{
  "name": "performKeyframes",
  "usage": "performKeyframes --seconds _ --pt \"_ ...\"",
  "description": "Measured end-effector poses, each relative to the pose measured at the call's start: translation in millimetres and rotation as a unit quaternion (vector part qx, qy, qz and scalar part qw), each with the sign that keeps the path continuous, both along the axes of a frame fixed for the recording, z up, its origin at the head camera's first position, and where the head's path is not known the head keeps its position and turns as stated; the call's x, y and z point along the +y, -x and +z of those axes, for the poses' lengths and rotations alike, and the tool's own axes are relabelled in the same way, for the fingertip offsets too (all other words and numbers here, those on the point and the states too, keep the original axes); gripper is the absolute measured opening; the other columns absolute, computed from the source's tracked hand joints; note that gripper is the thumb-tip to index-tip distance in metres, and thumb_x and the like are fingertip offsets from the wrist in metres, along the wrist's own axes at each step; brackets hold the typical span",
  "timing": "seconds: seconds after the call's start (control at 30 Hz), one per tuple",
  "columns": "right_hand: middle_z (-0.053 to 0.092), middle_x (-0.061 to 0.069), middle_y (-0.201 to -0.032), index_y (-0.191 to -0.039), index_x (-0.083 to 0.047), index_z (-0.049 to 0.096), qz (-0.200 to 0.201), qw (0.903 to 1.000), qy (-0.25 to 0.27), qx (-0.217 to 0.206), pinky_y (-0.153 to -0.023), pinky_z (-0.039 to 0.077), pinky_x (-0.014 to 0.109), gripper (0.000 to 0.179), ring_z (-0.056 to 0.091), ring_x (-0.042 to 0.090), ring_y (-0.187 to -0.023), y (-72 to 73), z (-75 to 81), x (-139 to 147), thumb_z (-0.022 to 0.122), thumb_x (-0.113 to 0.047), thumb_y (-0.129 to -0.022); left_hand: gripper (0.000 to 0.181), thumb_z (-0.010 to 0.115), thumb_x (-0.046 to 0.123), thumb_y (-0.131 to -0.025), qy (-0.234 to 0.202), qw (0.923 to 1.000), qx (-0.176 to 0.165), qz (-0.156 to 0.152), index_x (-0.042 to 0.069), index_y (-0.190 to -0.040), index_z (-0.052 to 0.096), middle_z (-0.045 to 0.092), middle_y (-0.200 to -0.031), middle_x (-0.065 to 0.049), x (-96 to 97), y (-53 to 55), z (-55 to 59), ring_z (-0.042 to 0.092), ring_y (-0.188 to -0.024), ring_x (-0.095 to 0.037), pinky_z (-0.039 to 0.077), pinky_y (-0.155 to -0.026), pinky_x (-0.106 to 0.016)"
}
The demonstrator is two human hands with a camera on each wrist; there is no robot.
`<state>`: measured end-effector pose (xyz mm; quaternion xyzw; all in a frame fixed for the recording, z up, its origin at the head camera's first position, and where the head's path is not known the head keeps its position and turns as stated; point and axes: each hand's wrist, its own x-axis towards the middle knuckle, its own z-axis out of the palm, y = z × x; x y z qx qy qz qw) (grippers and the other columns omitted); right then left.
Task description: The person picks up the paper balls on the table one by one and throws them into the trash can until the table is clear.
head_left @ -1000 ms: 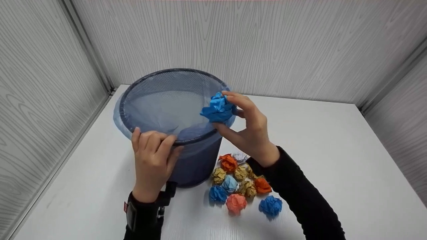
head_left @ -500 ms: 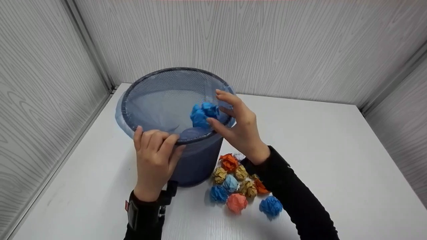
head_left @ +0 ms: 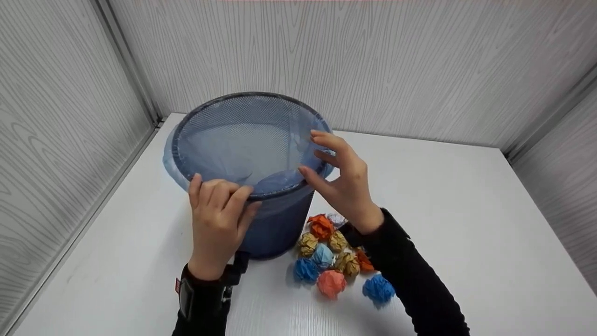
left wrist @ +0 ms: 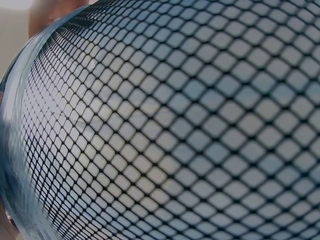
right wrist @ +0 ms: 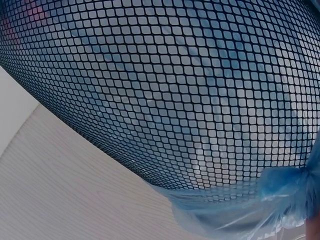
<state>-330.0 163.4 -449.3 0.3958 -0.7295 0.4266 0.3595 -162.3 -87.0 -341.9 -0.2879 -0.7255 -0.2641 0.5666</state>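
In the head view, the crumpled paper balls [head_left: 346, 264] lie at about six o'clock from the right hand [head_left: 350, 184], the nearer hand; being roundish, they show no clear long axis. That hand holds nothing, thumb and fingers wide apart, at the four o'clock side of the mesh bin [head_left: 280, 228]. The left hand [head_left: 214, 221] grips its bag-lined rim at seven o'clock. Bin and balls share a white table [head_left: 447, 210] before wood-grained walls [head_left: 373, 70].
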Motion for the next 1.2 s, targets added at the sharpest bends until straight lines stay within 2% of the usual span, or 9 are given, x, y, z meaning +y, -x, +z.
performKeyframes --seconds 0.07,0.27,0.3,0.43,0.53,0.9,1.07,1.2 --pt "0.036 0.010 -0.134 -0.131 -0.007 0.036 0.002 1.0000 0.006 0.005 -0.089 0.039 0.035 0.075 0.039 0.027 -0.120 -14.9 9.5 2 0.076 -0.011 -0.067 0.029 0.050 0.031 -0.090 -0.001 1.0000 0.000 -0.001 0.003 -0.086 0.058 0.050 -0.076 -0.010 0.1 0.1 -0.2 0.046 -0.077 -0.030 0.021 -0.093 -0.052" --pt "0.042 0.014 -0.129 -0.125 -0.002 0.041 0.005 0.9993 0.021 0.030 -0.086 0.041 0.037 0.056 0.044 0.028 -0.114 -105.9 86.8 -15 0.068 -0.003 -0.076 0.029 0.050 0.031 -0.090 -0.003 1.0000 -0.002 -0.001 0.003 -0.085 0.058 0.049 -0.076 -0.009 0.0 -0.3 -0.4 0.046 -0.076 -0.030 0.021 -0.093 -0.051" --pt "0.043 0.015 -0.127 -0.123 -0.001 0.043 0.000 0.9992 0.022 0.034 -0.086 0.041 0.037 0.053 0.046 0.028 -0.112 -117.7 97.0 -18 0.067 -0.002 -0.076 0.029 0.050 0.031 -0.090 -0.003 1.0000 -0.001 -0.001 0.003 -0.085 0.058 0.049 -0.076 -0.009 -0.1 -0.3 -0.3 0.046 -0.076 -0.030 0.021 -0.093 -0.051" --pt "0.050 0.016 -0.118 -0.112 0.004 0.048 -0.022 0.9987 0.029 0.037 -0.083 0.043 0.034 0.041 0.050 0.026 -0.106 -145.8 115.9 -22 0.067 -0.006 -0.077 0.029 0.050 0.031 -0.090 -0.003 1.0000 -0.002 -0.005 0.003 -0.085 0.058 0.050 -0.076 -0.010 -0.8 -0.5 0.3 0.046 -0.077 -0.030 0.021 -0.093 -0.051" --pt "0.052 0.016 -0.114 -0.107 0.005 0.050 -0.036 0.9986 0.031 0.024 -0.083 0.043 0.031 0.036 0.052 0.025 -0.103 -154.0 114.5 -21 0.066 -0.012 -0.079 0.029 0.051 0.030 -0.090 -0.001 1.0000 -0.004 -0.006 0.003 -0.086 0.059 0.050 -0.076 -0.009 -0.9 -1.0 0.7 0.046 -0.077 -0.030 0.021 -0.093 -0.051" --pt "0.053 0.015 -0.112 -0.103 0.003 0.052 -0.062 0.9979 -0.014 -0.010 -0.081 0.044 0.026 0.034 0.053 0.026 -0.099 -160.6 82.0 -9 0.062 -0.023 -0.083 0.029 0.050 0.031 -0.090 0.001 1.0000 -0.005 -0.003 0.004 -0.086 0.059 0.050 -0.077 -0.009 -0.7 -0.7 -0.5 0.046 -0.077 -0.030 0.021 -0.094 -0.050" --pt "0.052 0.016 -0.111 -0.103 0.004 0.052 -0.054 0.9979 -0.031 -0.019 -0.080 0.044 0.027 0.033 0.053 0.025 -0.097 -162.3 72.9 -7 0.063 -0.020 -0.083 0.028 0.050 0.031 -0.090 0.004 1.0000 -0.007 0.000 0.004 -0.087 0.059 0.050 -0.077 -0.009 -0.8 -1.5 -0.8 0.047 -0.078 -0.030 0.021 -0.094 -0.050" --pt "0.052 0.016 -0.111 -0.104 0.003 0.051 -0.047 0.9976 -0.043 -0.025 -0.080 0.044 0.026 0.032 0.053 0.026 -0.095 -163.9 67.2 -5 0.066 -0.011 -0.080 0.029 0.051 0.031 -0.090 0.002 1.0000 -0.007 -0.001 0.003 -0.086 0.059 0.050 -0.077 -0.010 -0.7 -1.5 -0.4 0.047 -0.078 -0.030 0.021 -0.093 -0.051"
